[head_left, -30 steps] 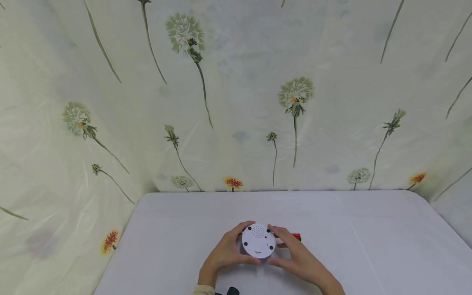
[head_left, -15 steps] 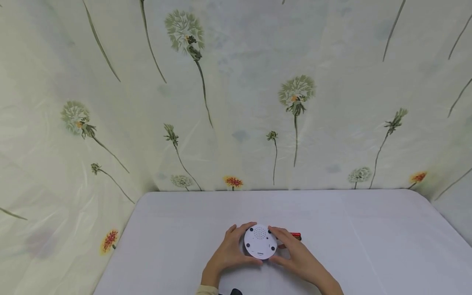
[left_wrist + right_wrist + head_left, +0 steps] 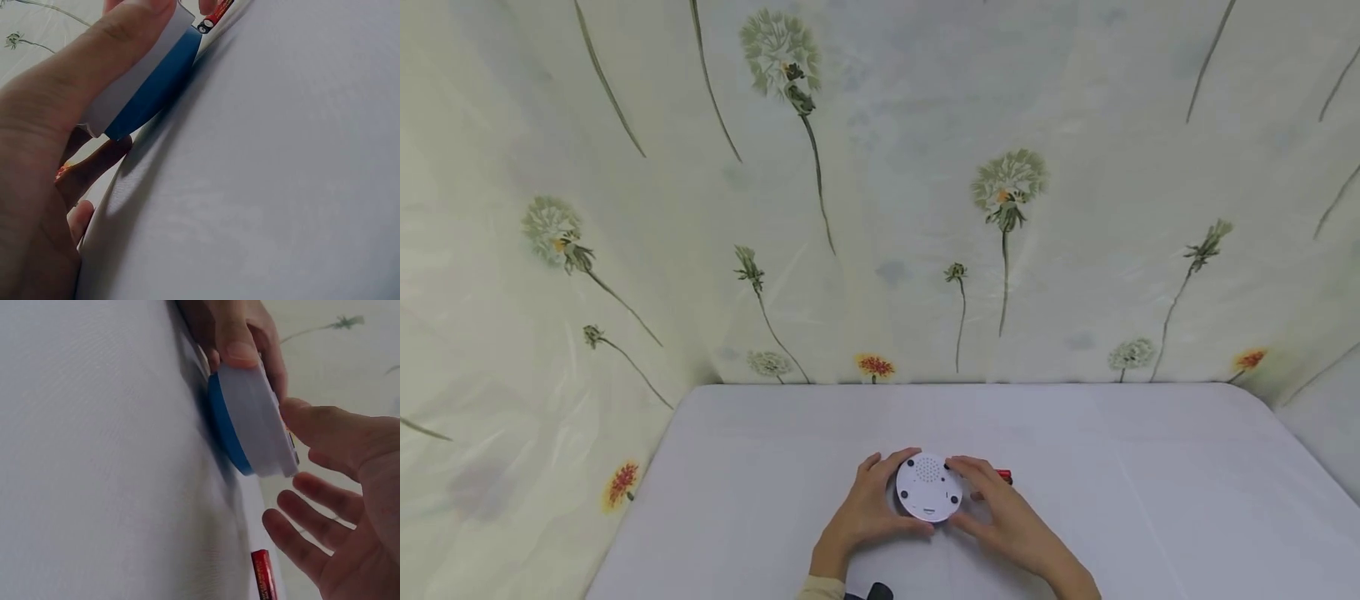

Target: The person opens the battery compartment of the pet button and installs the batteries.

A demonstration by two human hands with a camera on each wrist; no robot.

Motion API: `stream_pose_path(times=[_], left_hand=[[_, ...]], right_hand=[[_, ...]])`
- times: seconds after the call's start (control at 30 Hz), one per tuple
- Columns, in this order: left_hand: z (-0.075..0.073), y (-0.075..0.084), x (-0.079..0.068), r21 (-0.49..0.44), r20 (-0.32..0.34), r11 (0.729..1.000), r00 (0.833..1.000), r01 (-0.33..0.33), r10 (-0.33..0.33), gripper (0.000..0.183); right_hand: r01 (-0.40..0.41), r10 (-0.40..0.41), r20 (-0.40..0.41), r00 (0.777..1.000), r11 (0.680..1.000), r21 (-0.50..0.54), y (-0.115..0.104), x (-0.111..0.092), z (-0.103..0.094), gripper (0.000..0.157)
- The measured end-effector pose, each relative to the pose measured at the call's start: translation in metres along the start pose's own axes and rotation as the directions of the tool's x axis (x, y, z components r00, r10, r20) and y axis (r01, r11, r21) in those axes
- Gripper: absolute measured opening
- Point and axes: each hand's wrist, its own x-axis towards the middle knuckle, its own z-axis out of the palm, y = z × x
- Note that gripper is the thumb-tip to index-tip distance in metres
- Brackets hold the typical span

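Observation:
A round white device [image 3: 928, 487] with a patch of small holes and several dark round feet faces up between both hands. Its lower part is blue [image 3: 159, 87] in the left wrist view, close over the white table. My left hand [image 3: 863, 510] holds it from the left, thumb at the near rim and a fingertip at the far rim. At the right side, my right hand [image 3: 1013, 523] grips the rim between thumb and forefinger; its other fingers [image 3: 306, 525] are spread apart below in the right wrist view. Red and black batteries [image 3: 1004, 476] lie just beyond this hand.
The white-covered table [image 3: 1150, 467] ends at a flower-printed curtain [image 3: 887, 208] along the back. A dark object [image 3: 880, 592] shows at the bottom edge, beside the left wrist.
The left hand has shifted slightly right with the device, and a second left finger now shows above the forefinger. The right hand keeps nearly the same place.

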Motion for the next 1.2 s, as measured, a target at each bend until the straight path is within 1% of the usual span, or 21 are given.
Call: stream_pose_path(times=[0.17, 0.23, 0.33, 0.4, 0.5, 0.6, 0.67, 0.73, 0.83, 0.9, 1.0, 1.1, 1.17, 1.2], left_hand=[[-0.004, 0.001, 0.0, -0.002, 0.006, 0.997, 0.997, 0.071, -0.071, 0.095], [-0.007, 0.001, 0.001, 0.006, 0.011, 0.995, 0.995, 0.095, -0.095, 0.095], [-0.009, 0.0, 0.005, 0.02, 0.016, 0.995, 0.996, 0.093, -0.093, 0.095], [-0.009, 0.0, 0.007, 0.02, 0.025, 0.996, 0.996, 0.085, -0.086, 0.095], [-0.008, -0.001, 0.01, 0.017, 0.025, 0.997, 0.997, 0.077, -0.077, 0.093], [-0.006, -0.001, 0.011, 0.013, 0.024, 0.999, 0.999, 0.047, -0.047, 0.093], [-0.004, -0.002, 0.011, 0.019, 0.024, 1.0, 1.0, 0.01, -0.01, 0.093], [-0.002, -0.003, 0.009, 0.023, 0.024, 1.0, 1.0, -0.009, 0.009, 0.093], [-0.001, -0.003, 0.004, 0.028, 0.006, 1.0, 1.0, -0.009, 0.009, 0.093], [-0.002, -0.003, 0.0, 0.025, -0.01, 1.0, 1.0, -0.004, 0.004, 0.093], [-0.002, -0.002, -0.001, 0.031, -0.032, 0.999, 0.999, -0.03, 0.031, 0.092], [-0.002, 0.001, 0.0, 0.035, -0.042, 0.998, 0.998, -0.048, 0.049, 0.091], [-0.001, 0.003, 0.001, 0.04, -0.042, 0.998, 0.998, -0.051, 0.053, 0.09], [0.0, 0.004, 0.001, 0.036, -0.041, 0.998, 0.998, -0.05, 0.052, 0.09]], right_hand=[[0.075, -0.082, -0.106, 0.991, 0.995, -0.067, -0.009, -0.001, 0.001, 0.038], [0.101, -0.114, -0.129, 0.985, 0.99, -0.101, -0.013, 0.0, 0.004, 0.03], [0.146, -0.176, -0.166, 0.97, 0.973, -0.179, -0.017, 0.005, 0.008, 0.024], [0.165, -0.209, -0.171, 0.963, 0.957, -0.239, -0.02, 0.01, 0.009, 0.023], [0.201, -0.254, -0.144, 0.956, 0.93, -0.309, -0.024, 0.02, 0.007, 0.022], [0.203, -0.251, -0.084, 0.964, 0.904, -0.377, -0.03, 0.027, 0.004, 0.022], [0.191, -0.231, -0.046, 0.972, 0.888, -0.418, -0.033, 0.029, 0.002, 0.021], [0.184, -0.208, -0.002, 0.978, 0.869, -0.459, -0.036, 0.03, 0.002, 0.021], [0.207, -0.204, 0.062, 0.977, 0.843, -0.496, -0.041, 0.031, 0.002, 0.019], [0.239, -0.216, 0.106, 0.971, 0.815, -0.528, -0.045, 0.032, 0.003, 0.018], [0.268, -0.221, 0.151, 0.963, 0.766, -0.585, -0.051, 0.034, 0.002, 0.017], [0.282, -0.196, 0.203, 0.959, 0.7, -0.656, -0.058, 0.036, -0.001, 0.018], [0.309, -0.182, 0.251, 0.951, 0.642, -0.702, -0.062, 0.035, -0.003, 0.02], [0.326, -0.179, 0.275, 0.945, 0.618, -0.715, -0.064, 0.035, -0.003, 0.019]])
